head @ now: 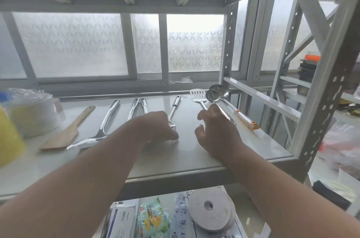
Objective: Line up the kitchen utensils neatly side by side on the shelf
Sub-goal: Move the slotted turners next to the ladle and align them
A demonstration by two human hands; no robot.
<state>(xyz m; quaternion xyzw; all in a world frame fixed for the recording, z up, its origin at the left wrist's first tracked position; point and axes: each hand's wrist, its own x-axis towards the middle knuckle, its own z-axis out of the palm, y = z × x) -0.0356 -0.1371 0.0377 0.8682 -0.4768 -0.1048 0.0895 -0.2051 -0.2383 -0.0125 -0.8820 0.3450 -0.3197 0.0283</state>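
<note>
Several utensils lie side by side on the white shelf [187,152]: a wooden spatula [64,132], a steel turner [103,126], steel tongs [138,107] and a steel-handled utensil [174,109]. My left hand [159,128] is closed over the near end of that steel-handled utensil. Further right are a slotted spatula [198,95] and two ladles [216,91], one with an orange-tipped handle [246,119]. My right hand [216,132] is curled over the slotted spatula's handle, which disappears under its fingers. The other ladle's handle runs just behind the hand.
A foil-wrapped stack of bowls [33,109] and a yellow object [9,136] stand at the shelf's left. A steel rail [124,95] bounds the back and perforated posts [323,113] the right. The lower shelf holds a tape roll [210,208] and packets [152,218].
</note>
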